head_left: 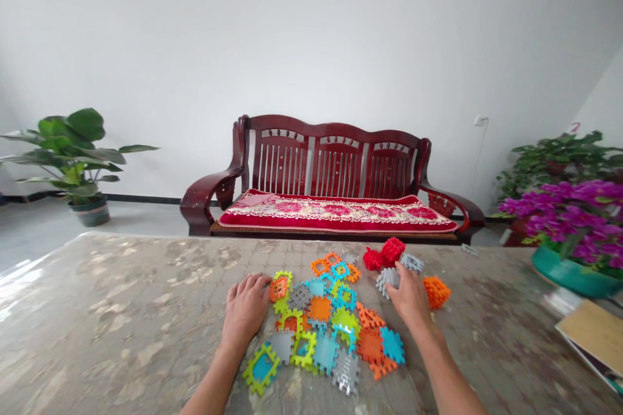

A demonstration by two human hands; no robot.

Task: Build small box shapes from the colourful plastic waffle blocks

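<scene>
Many flat plastic interlocking tiles with notched edges, in orange, green, blue and grey, lie spread on the table, an orange tile [320, 308] near their middle. My left hand [247, 303] rests palm down along their left side, its fingers stretched out beside a small orange tile [278, 288] on a green one. With thumb and fingers, my right hand [409, 295] grips a grey notched block [387, 281] on the right. Just behind are red blocks [392, 251] and another grey block [413, 263]. An orange block [437, 292] sits right of my right wrist.
The table [160, 311] has a patterned, shiny cover. At right stand a teal flower pot [574, 272] with purple flowers and a stack of books [594, 337]. A lone grey tile [469, 249] lies by the far edge. Beyond is a wooden bench [335, 162].
</scene>
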